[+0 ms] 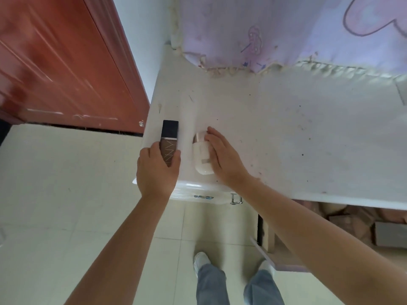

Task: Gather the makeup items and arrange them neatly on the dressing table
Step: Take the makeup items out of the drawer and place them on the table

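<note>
Two things are held at the near left corner of the white bench (pixel 286 128). A brown bottle (pixel 169 142) is gripped by the left hand (pixel 156 170). A white case (pixel 201 157) is touched by the flat right hand (pixel 222 155).

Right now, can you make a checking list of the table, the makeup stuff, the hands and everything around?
Surface: white dressing table, speckled with dark marks.
Job's things: brown foundation bottle with black cap lies flat near the table's left edge; white container lies beside it, apart.
Clutter: nothing seen.
Hands: left hand grips the bottle's lower end; right hand rests against the white container, fingers fairly straight.
Cables: nothing seen.
Surroundings: red-brown door at left, lilac cloth behind the table, pale tiled floor, open drawer below.
</note>
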Demonstrator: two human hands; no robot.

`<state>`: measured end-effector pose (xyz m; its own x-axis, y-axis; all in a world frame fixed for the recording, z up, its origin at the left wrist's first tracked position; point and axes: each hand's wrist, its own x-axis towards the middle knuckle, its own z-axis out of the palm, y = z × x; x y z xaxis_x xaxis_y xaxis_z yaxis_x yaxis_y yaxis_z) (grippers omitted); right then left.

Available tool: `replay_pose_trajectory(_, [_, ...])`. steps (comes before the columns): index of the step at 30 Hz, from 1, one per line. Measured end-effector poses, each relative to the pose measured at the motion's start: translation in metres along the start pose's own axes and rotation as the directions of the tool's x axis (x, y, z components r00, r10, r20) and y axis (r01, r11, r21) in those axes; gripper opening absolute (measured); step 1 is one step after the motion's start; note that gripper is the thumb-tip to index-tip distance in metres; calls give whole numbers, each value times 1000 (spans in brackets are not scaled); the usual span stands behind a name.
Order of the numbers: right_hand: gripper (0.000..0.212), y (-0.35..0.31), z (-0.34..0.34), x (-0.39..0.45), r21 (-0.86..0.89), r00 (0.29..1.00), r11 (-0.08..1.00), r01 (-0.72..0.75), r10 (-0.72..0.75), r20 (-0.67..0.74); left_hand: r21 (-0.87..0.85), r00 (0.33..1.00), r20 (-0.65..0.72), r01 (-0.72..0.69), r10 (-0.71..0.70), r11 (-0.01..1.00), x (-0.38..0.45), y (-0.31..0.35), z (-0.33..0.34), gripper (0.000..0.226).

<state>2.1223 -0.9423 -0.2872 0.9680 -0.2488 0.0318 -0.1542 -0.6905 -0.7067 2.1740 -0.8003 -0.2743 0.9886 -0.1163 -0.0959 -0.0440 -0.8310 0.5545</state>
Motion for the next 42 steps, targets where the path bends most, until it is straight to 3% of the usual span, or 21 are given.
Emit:
replay_pose_trajectory(3, [40,-2,-5,-11,48,998,997,-52,53,-27,2,991,-111,-70,70,998,-11,4,-4,56])
replay_pose_trajectory(6, [45,4,-21,-40,125,981,979,-163,174,-81,45,887,-320,-337,333,940,-47,13,11,39])
replay_pose_trajectory(8, [38,21,-38,-73,130,968,976,-174,193,-158,68,835,-346,-432,427,899,-78,22,30,34])
replay_pose_trajectory(12, [30,79,-87,-160,-61,964,987,-148,130,-232,-45,820,-189,-557,540,829,-140,42,81,27])
replay_pose_trajectory(14, [22,114,-109,-199,-146,966,966,-212,185,-179,-121,805,48,-582,591,804,-165,58,106,25])
replay_pose_trajectory(17, [17,162,-132,-226,-286,860,829,-481,509,27,10,697,532,-573,481,820,-184,90,141,30])
replay_pose_trajectory(19, [31,184,-132,-228,-409,786,762,-502,599,152,143,665,635,-601,393,786,-185,108,165,42])
replay_pose_trajectory(22, [60,196,-119,-203,-478,851,817,-322,471,232,280,688,650,-611,323,741,-179,130,192,53])
replay_pose_trajectory(24, [66,198,-108,-183,-515,881,824,-238,406,243,354,712,663,-572,233,740,-174,135,205,57])
replay_pose_trajectory(28, [61,207,-98,-172,-549,891,811,-203,385,239,432,746,658,-489,106,758,-176,133,224,59])
replay_pose_trajectory(31, [33,207,-102,-186,-626,964,775,-80,220,149,435,742,651,-536,158,724,-188,137,222,54])
replay_pose_trajectory(33, [25,207,-106,-195,-629,951,776,-45,226,210,439,701,694,-595,166,674,-195,135,219,51])
replay_pose_trajectory(35, [28,212,-105,-204,-600,920,797,-68,282,271,441,715,683,-564,147,698,-197,132,221,50])
replay_pose_trajectory(37, [29,217,-108,-208,-611,907,787,-88,317,278,444,739,661,-526,131,725,-193,130,225,63])
replay_pose_trajectory(39, [32,220,-114,-210,-603,888,787,-131,364,281,451,706,700,-555,109,699,-189,130,230,85])
replay_pose_trajectory(42, [36,222,-124,-214,-563,866,808,-173,398,304,450,687,712,-603,143,658,-185,127,236,91])
